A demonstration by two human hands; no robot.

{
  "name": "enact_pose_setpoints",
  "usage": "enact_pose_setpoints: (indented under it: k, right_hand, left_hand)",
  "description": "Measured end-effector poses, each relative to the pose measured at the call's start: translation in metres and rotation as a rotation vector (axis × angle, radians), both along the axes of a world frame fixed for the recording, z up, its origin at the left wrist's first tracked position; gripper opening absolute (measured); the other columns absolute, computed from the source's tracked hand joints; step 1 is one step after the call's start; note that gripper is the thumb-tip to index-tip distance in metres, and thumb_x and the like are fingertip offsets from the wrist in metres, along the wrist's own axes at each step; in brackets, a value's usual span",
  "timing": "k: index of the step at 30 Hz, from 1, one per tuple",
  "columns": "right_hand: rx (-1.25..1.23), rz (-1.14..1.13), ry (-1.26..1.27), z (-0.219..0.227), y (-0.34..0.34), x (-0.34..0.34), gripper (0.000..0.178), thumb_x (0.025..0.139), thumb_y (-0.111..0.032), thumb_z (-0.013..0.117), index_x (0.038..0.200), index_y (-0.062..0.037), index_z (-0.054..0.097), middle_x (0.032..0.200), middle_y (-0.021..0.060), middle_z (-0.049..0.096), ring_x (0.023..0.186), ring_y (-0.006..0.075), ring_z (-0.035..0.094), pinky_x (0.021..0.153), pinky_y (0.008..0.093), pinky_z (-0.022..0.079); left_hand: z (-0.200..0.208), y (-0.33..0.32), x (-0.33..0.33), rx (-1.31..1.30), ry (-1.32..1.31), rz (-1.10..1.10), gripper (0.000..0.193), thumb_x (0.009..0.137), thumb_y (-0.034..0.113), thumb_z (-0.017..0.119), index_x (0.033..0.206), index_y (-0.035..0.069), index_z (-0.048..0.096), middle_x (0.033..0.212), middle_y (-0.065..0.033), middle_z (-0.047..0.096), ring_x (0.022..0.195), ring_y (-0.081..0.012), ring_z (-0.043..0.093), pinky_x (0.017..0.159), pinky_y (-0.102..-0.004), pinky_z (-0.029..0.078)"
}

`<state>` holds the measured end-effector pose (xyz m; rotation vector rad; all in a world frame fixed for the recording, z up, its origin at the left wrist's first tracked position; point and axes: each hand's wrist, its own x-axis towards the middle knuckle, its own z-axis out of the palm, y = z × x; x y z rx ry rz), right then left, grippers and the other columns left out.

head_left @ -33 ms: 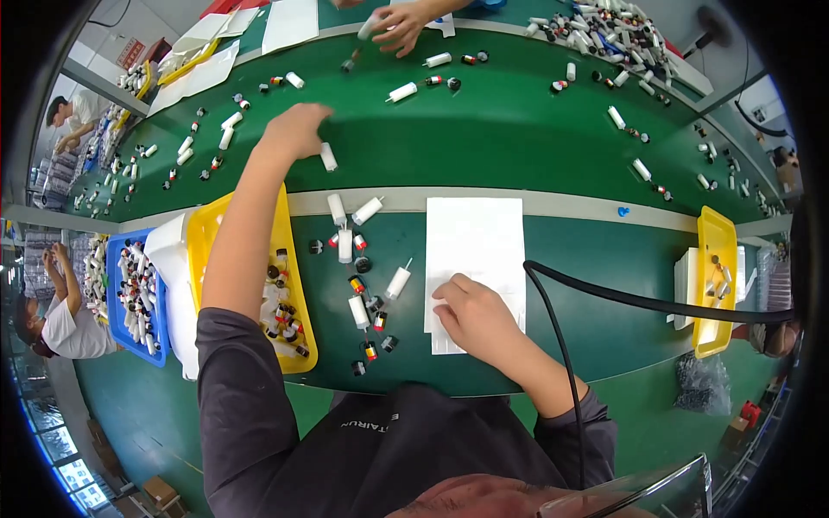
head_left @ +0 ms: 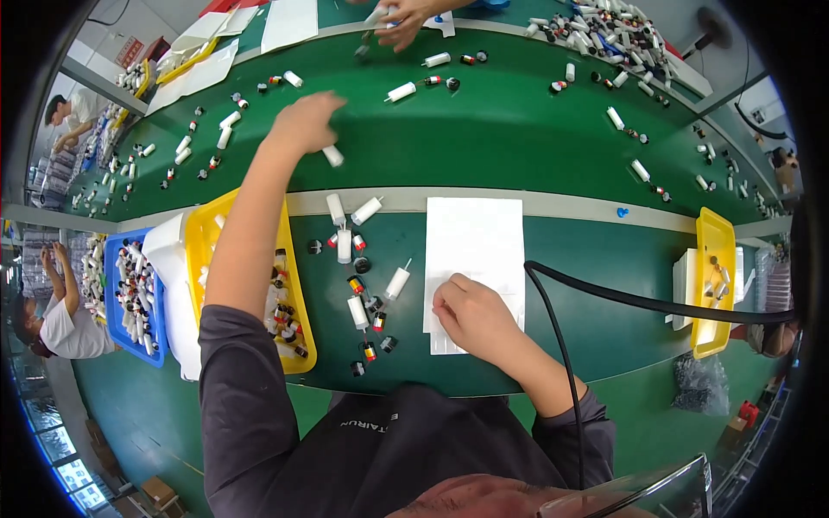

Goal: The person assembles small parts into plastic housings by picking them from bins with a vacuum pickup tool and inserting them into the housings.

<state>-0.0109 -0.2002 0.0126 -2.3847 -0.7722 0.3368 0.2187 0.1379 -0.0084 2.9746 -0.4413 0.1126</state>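
My left hand (head_left: pixel 304 128) is out over the green upper surface (head_left: pixel 518 129), palm down. Its fingers are blurred at the tips, so I can't tell whether they are spread or pressed together. Just below them is a short white plastic cylinder (head_left: pixel 333 156), tilted; whether I am pinching it or it only lies beside my fingers, I can't tell.

My right hand (head_left: pixel 471 315) rests on flat white sheets (head_left: pixel 475 233), fingers curled in toward the thumb; I can't see whether anything is pinched there. Left of those fingers lie a white cylinder with a thin pin (head_left: pixel 397 283), small red-and-yellow-banded black pieces (head_left: pixel 379 322) and round black caps (head_left: pixel 362 265). Under my left forearm, nearer me than my left fingers, sits a yellow plastic tray (head_left: pixel 307 345) of similar parts. Beyond my left fingers is a co-worker's hand (head_left: pixel 406 19).
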Motion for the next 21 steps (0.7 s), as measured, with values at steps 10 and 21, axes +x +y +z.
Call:
enact_pose_setpoints:
  k: [10, 21]
  right_hand:
    - [0.050, 0.018, -0.078, -0.009, 0.012, 0.004, 0.017, 0.086, -0.008, 0.069, 0.102, -0.0017, 0.066, 0.089, 0.0150, 0.062, 0.077, 0.0360, 0.063, 0.071, 0.0440, 0.052]
    - [0.046, 0.026, -0.093, -0.018, 0.011, -0.009, 0.023, 0.086, -0.009, 0.071, 0.108, -0.0010, 0.072, 0.088, 0.0127, 0.061, 0.077, 0.0330, 0.064, 0.071, 0.0411, 0.053]
  left_hand:
    - [-0.028, -0.074, 0.067, -0.676, -0.157, 0.054, 0.038, 0.090, 0.037, 0.072, 0.109, 0.004, 0.073, 0.112, -0.0155, 0.073, 0.102, -0.0303, 0.071, 0.088, -0.0384, 0.054]
    - [0.010, -0.152, -0.116, -2.062, 1.215, 0.314, 0.047, 0.106, 0.058, 0.036, 0.105, 0.015, 0.052, 0.130, -0.0254, 0.063, 0.122, -0.0419, 0.062, 0.105, -0.0503, 0.051]
